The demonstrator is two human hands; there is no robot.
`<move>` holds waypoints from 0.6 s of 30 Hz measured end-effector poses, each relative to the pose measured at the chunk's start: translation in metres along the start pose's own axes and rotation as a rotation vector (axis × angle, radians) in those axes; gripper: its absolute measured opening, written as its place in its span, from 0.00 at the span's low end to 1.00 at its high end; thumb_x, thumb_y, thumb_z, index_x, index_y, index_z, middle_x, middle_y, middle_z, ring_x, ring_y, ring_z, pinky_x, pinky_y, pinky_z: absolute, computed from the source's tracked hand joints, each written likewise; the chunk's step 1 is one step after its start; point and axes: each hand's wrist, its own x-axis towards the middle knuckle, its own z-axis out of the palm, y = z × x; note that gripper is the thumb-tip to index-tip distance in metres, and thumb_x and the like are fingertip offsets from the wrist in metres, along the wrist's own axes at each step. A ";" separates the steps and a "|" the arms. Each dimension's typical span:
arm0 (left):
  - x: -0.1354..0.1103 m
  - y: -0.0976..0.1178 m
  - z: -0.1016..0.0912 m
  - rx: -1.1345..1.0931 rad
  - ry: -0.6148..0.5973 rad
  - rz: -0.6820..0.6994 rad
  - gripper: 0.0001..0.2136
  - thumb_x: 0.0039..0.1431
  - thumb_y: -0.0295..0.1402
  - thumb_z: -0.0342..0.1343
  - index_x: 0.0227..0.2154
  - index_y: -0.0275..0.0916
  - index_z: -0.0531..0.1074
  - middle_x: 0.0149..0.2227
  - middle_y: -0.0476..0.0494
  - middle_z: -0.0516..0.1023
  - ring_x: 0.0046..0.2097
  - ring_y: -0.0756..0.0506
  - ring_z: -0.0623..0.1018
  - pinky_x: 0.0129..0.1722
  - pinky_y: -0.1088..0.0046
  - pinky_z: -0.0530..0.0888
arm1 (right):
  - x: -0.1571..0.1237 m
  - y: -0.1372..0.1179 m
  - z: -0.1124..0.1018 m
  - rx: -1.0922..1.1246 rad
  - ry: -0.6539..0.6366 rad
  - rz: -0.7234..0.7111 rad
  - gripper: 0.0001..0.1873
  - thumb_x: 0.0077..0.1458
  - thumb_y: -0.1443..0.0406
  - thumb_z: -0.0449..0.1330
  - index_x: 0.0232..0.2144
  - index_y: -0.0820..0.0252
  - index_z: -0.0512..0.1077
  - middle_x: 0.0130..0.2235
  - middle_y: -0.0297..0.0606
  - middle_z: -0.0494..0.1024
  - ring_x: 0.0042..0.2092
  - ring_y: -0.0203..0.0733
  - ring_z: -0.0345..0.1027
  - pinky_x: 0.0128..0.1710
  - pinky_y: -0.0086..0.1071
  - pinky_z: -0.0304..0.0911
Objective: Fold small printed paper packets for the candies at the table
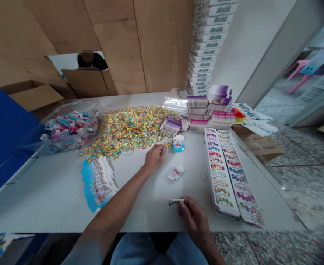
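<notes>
My left hand reaches to the front right edge of a heap of tiny yellow and multicoloured pieces. Its fingers are curled together, and what they hold, if anything, is hidden. Low over the table's front, my right hand pinches a small white nail-sticker strip between thumb and fingers. Between the hands lies a small blue and white printed packet. A blue and white stack of printed pieces sits just right of my left hand. Two long rows of nail-sticker strips lie to the right.
Blue and white cards fan out at left. Behind them stands a clear bag of packets. Purple and pink card stacks stand at back right, near a tall column of white boxes. A person shows through the wall opening.
</notes>
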 end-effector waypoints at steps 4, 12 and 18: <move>0.058 -0.001 0.006 0.083 -0.113 -0.019 0.15 0.68 0.38 0.52 0.53 0.43 0.76 0.46 0.39 0.82 0.49 0.40 0.80 0.46 0.67 0.73 | 0.001 -0.005 0.001 0.015 0.029 0.052 0.18 0.69 0.53 0.54 0.32 0.57 0.73 0.26 0.33 0.72 0.28 0.38 0.67 0.29 0.28 0.63; 0.070 0.005 0.018 0.053 -0.183 0.046 0.08 0.61 0.31 0.56 0.37 0.38 0.81 0.44 0.37 0.81 0.47 0.39 0.80 0.44 0.67 0.73 | 0.002 -0.010 0.003 0.019 0.077 0.079 0.21 0.68 0.51 0.53 0.30 0.58 0.71 0.26 0.32 0.71 0.30 0.37 0.65 0.31 0.28 0.61; 0.024 -0.019 0.010 -0.060 -0.178 0.053 0.13 0.60 0.32 0.59 0.47 0.38 0.78 0.48 0.39 0.79 0.49 0.42 0.78 0.51 0.69 0.72 | 0.003 -0.007 0.000 0.001 0.062 0.073 0.22 0.68 0.50 0.54 0.28 0.58 0.71 0.25 0.33 0.72 0.29 0.38 0.64 0.30 0.30 0.60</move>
